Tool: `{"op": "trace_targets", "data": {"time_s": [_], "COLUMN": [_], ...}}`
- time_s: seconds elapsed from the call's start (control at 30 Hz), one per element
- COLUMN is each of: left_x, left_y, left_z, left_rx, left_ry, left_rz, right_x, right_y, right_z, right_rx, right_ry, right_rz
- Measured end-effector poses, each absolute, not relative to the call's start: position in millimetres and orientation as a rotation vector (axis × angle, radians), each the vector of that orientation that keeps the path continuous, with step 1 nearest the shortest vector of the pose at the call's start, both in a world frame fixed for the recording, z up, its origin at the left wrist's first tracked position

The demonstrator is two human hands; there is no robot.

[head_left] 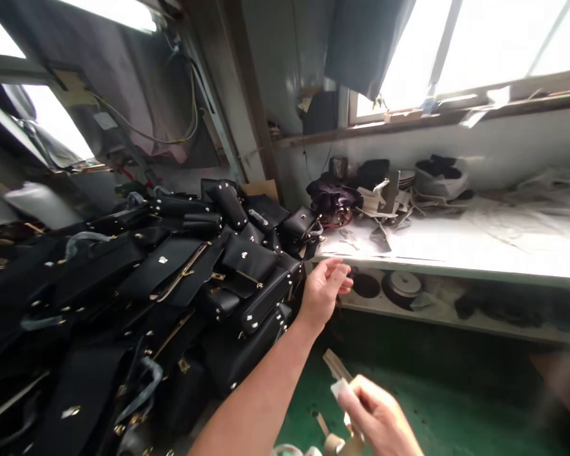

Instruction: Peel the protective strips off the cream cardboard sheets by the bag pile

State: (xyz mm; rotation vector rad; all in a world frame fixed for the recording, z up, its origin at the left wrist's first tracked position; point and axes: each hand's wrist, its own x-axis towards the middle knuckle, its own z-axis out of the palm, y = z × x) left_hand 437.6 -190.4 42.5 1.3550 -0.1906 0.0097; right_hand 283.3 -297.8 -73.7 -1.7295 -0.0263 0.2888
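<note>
- Right hand (375, 415), at the bottom of the frame right of centre, pinches a small white piece (339, 387) between thumb and fingers.
- Left hand (323, 288), just right of the middle of the frame, is loosely open, its fingers half curled, near the left end of the white worktop (449, 247).
- Black bags (254, 256) with metal fittings lie heaped across the left half.
- Dark cloth (333, 195) sits on the worktop, right of centre.
- Green floor (413, 373) shows at lower right.
</note>
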Motion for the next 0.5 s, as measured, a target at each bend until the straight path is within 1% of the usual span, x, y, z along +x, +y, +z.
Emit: {"op": "trace_targets", "data": {"time_s": [0.07,0.13,0.2,0.27,0.4,0.5], "left_x": [392,346,306,275,233,205], "left_y": [-157,-130,-112,-99,-72,-44], "left_z": [7,-24,-44,-52,-46,-43], "left_rx": [1.337,1.290,1.236,1.235,1.425,1.496], "left_ry": [-0.065,0.034,0.082,0.134,0.298,0.425], "left_rz": [-0.142,-0.214,-0.244,-0.181,0.146,0.336], "right_x": [295,304,309,308,300,299], "right_y": [-295,-285,-269,-249,-207,-174], "right_z": [-72,-66,-59,-55,-59,-65], "right_rx": [-1.633,-1.594,-1.585,-1.594,-1.728,-1.868], "right_ry": [0.065,0.056,0.003,-0.061,-0.213,-0.428], "right_rz": [0.260,0.235,0.253,0.311,0.504,0.645]}}
